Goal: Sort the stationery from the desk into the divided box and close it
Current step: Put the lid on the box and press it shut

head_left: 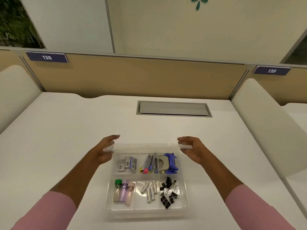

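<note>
Head view: hands possibly gripping lid edges

My left hand and right hand are bare, no rings, watch or gloves on either. My forearms are bare too, since my pink sleeves are pushed up to just below the elbows (one on each arm, the same plain soft pink, no pattern or cuff buttons that I can see). The fingernails look pale and fairly long.
</note>
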The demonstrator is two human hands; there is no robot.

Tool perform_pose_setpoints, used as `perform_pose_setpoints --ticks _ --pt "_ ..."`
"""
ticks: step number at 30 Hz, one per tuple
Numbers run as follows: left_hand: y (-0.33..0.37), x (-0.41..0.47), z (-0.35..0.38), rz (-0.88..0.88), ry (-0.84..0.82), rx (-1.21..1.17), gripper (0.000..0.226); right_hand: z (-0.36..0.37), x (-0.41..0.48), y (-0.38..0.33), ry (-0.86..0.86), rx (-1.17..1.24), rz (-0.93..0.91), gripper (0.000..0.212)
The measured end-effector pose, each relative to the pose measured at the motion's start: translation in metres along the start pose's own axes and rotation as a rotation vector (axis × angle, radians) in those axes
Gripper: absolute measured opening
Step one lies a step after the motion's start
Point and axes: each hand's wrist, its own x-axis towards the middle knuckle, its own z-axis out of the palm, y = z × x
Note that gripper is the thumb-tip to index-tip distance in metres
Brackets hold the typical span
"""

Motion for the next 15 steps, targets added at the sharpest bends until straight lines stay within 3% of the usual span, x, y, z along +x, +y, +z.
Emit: perform_pose_setpoints --ticks 3,6,8,11,15 --pt "-0.009 -0.007 0.006 -0.048 0.007 0.221 0.027 0.009 -0.013 0.007 0.025 -0.338 -0.084 0.046" --pt "-0.026 -0.006 0.006 0.054 0.068 0.343 0.052 0.012 -0.023 0.02 -0.01 -0.521 -0.196 0.068" --pt "-0.037 -0.007 -0.001 0.101 0.11 0.403 0.069 0.011 -0.03 0.03 -0.039 -0.599 -0.245 0.063" --pt "-0.054 -0.016 0.0 0.121 0.153 0.514 0.067 0.014 -0.045 0.043 -0.018 -0.69 -0.257 0.047" --pt "-0.07 -0.025 0.003 0.193 0.185 0.618 0.063 0.014 -0.059 0.061 0.031 -0.692 -0.193 0.047"
